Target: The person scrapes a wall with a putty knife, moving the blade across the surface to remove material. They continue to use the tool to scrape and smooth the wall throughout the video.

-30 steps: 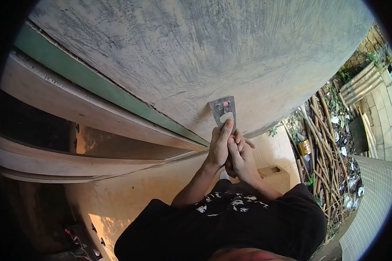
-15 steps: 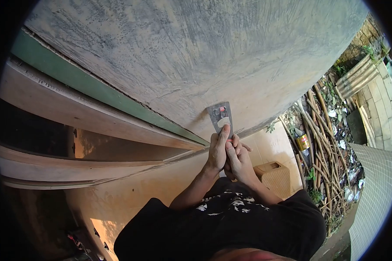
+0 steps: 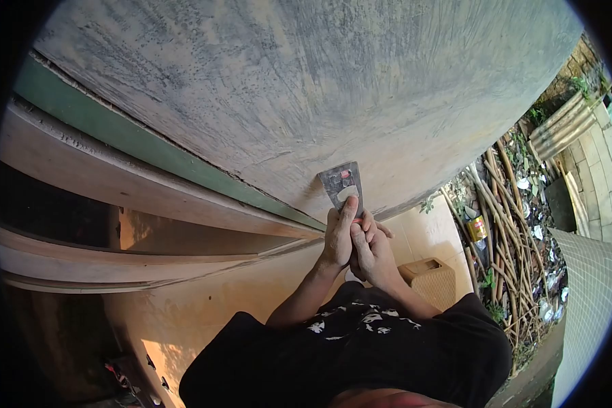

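At the far left, a green strip [image 3: 115, 132] was set beside a wooden frame [image 3: 81, 153], and next to it a grey-streaked wall [image 3: 285, 81] was marked all over by rough strokes. Near the foot of that wall, the handle of a scraper [image 3: 338, 183] was gripped by the left hand [image 3: 337, 236], its thumb laid along the tool's upper face. The blade was tilted towards the wall, with a shadow cast just beside it; whether the edge was touching could not be told. The step in hand was judged to be a scraping stroke, for which firm two-handed pressure and a flat, even edge seemed to be called for. A small red patch was seen on the blade, but no lettering could be read. Just right of the left hand, the handle was also clasped by the closed right hand [image 3: 379, 257], most of it being hidden. No words could be made out in the white print on the black shirt [image 3: 387, 360]. Farther right, past a beige stool [image 3: 435, 285], a yellow-and-red container [image 3: 477, 228] was seen among sticks [image 3: 506, 272], its label too small to be read.
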`<state>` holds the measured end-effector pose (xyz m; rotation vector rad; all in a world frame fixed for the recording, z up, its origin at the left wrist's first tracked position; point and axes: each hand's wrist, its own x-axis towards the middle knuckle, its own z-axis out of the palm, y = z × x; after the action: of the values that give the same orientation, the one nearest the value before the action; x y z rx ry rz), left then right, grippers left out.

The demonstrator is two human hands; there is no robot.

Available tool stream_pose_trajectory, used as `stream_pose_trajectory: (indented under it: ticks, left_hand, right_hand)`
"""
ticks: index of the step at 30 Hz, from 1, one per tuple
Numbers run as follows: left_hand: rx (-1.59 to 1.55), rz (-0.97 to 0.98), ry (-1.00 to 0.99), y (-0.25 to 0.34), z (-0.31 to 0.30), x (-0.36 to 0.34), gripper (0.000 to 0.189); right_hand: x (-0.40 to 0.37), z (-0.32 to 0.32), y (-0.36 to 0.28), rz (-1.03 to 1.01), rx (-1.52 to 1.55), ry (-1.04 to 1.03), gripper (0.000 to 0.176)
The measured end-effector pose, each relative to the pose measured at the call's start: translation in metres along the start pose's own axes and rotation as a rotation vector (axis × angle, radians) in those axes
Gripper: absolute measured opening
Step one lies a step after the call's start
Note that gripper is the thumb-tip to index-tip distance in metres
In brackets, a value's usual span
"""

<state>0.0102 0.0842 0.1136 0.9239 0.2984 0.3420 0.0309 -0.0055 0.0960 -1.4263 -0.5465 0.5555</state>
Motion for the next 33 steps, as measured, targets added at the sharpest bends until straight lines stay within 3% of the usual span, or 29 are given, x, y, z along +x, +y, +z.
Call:
stream_pose_trajectory:
  ticks: [6, 7, 9, 10, 12, 13, 15, 19, 23, 27, 30, 32, 33]
  left_hand:
    - [0.001, -0.016, 0.012, -0.011, 0.001, -0.008, 0.054]
    - [0.019, -0.04, 0.027, -0.013, -0.001, -0.008, 0.054]
    - [0.01, -0.042, 0.026, -0.013, -0.001, -0.01, 0.054]
    - [-0.004, -0.047, 0.028, -0.013, 0.0, -0.012, 0.053]
    - [-0.012, -0.048, 0.032, -0.012, 0.001, -0.013, 0.052]
    - [-0.021, -0.044, 0.035, -0.011, 0.001, -0.014, 0.052]
    - [-0.009, -0.054, 0.029, -0.009, 0.001, -0.016, 0.051]
    - [0.054, -0.049, 0.058, -0.006, 0.003, -0.014, 0.051]
    - [-0.015, 0.078, -0.035, 0.012, 0.007, -0.004, 0.052]
    - [0.041, 0.081, -0.024, 0.015, 0.006, -0.005, 0.054]
    - [0.043, 0.053, 0.015, 0.005, 0.004, -0.009, 0.053]
    - [0.075, 0.004, 0.069, -0.008, -0.003, -0.011, 0.053]
    - [0.073, 0.004, 0.067, -0.01, -0.003, -0.013, 0.053]
  right_hand:
    - [-0.01, -0.011, -0.004, 0.224, 0.088, -0.098, 0.032]
    - [-0.01, -0.008, -0.001, 0.219, 0.091, -0.097, 0.032]
    - [-0.013, 0.0, 0.004, -0.03, 0.046, 0.063, 0.033]
    - [-0.015, -0.002, 0.005, -0.028, 0.049, 0.065, 0.033]
    - [-0.018, -0.006, 0.005, 0.217, 0.063, -0.036, 0.035]
    - [-0.019, -0.005, 0.006, 0.216, 0.065, -0.034, 0.035]
    - [-0.02, -0.001, 0.006, 0.105, 0.068, 0.016, 0.036]
    - [-0.014, 0.002, 0.001, 0.102, 0.09, 0.032, 0.037]
    - [-0.002, 0.003, -0.017, 0.082, 0.07, -0.072, 0.032]
    - [0.004, 0.006, -0.019, -0.08, 0.048, -0.015, 0.032]
    - [-0.005, 0.001, -0.012, 0.058, 0.064, -0.048, 0.033]
    - [-0.01, -0.004, -0.006, 0.307, 0.06, -0.101, 0.035]
    - [-0.012, -0.003, -0.002, 0.306, 0.058, -0.099, 0.035]
